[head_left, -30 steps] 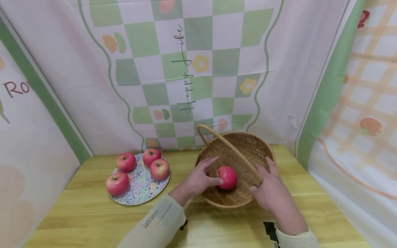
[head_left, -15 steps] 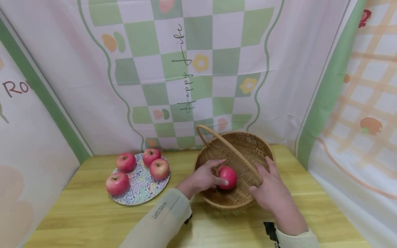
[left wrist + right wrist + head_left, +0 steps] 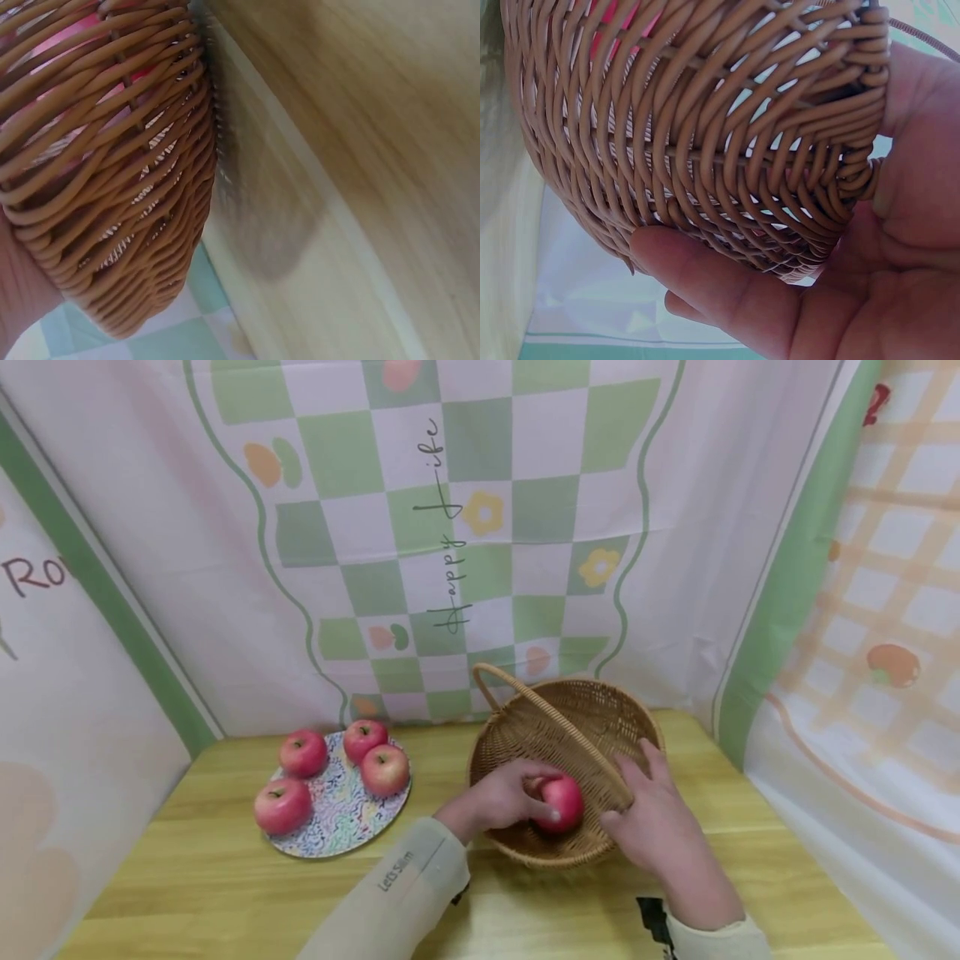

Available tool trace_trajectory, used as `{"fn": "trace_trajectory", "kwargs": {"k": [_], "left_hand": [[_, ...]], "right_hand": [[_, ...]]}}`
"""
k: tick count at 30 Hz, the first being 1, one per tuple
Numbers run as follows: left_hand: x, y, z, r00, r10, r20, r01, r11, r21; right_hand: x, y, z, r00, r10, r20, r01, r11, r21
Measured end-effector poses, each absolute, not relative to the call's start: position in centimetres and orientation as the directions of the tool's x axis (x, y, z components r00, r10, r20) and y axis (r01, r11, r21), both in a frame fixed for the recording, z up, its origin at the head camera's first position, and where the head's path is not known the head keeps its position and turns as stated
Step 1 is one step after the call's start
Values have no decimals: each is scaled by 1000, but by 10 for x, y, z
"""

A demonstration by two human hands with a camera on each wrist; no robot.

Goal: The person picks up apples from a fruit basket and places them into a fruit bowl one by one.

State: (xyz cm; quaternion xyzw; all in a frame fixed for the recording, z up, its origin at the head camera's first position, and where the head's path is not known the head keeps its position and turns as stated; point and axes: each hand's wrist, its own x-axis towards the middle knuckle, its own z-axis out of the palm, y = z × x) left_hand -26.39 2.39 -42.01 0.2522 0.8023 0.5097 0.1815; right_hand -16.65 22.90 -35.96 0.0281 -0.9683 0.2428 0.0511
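In the head view, my left hand (image 3: 508, 795) reaches into a round wicker basket (image 3: 551, 862) and holds a red apple (image 3: 566, 804), its thumb across the near side. The far fingers are partly hidden behind the fruit. My right hand (image 3: 658, 818) grips the basket's right rim by the foot of its arched handle (image 3: 551, 714). Seen from the right wrist, fingers (image 3: 720, 281) lie along the outside of the weave. Through the wickerwork (image 3: 112, 172) in the left wrist view, patches of the red apple show.
To the left, a round patterned plate (image 3: 337, 822) carries several red apples (image 3: 283, 806) on the wooden table (image 3: 195, 860). A green-and-white checked curtain (image 3: 480, 568) hangs right behind the basket, and printed cloth walls (image 3: 885, 710) stand at both sides.
My left hand has moved right and deeper into the basket and closed round the apple, which has shifted slightly right and nearer. The right hand stays on the rim.
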Motion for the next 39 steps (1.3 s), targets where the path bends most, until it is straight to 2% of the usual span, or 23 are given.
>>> {"fn": "trace_trajectory", "kwargs": {"k": [5, 10, 13, 21, 29, 33, 39], "left_hand": [[-262, 27, -423, -760, 649, -33, 335, 434, 836], [-259, 31, -423, -787, 612, -85, 318, 520, 793], [-259, 35, -424, -792, 602, -101, 298, 525, 797], [-262, 40, -428, -768, 639, -45, 393, 525, 755], [-254, 36, -421, -790, 601, -125, 332, 590, 736], [-252, 32, -418, -788, 599, -141, 344, 618, 707], [-256, 33, -419, -717, 689, -112, 413, 548, 728]], "right_hand": [[-165, 228, -359, -993, -32, 117, -83, 880, -467], [-166, 228, -360, -991, -34, 126, -90, 878, -470], [-166, 227, -360, -991, -32, 130, -90, 876, -473], [-165, 227, -359, -992, -25, 124, -83, 869, -488], [-166, 226, -359, -991, -37, 130, -98, 863, -496], [-166, 225, -359, -991, -44, 129, -103, 861, -498], [-165, 227, -360, -994, -33, 101, -80, 862, -501]]}}
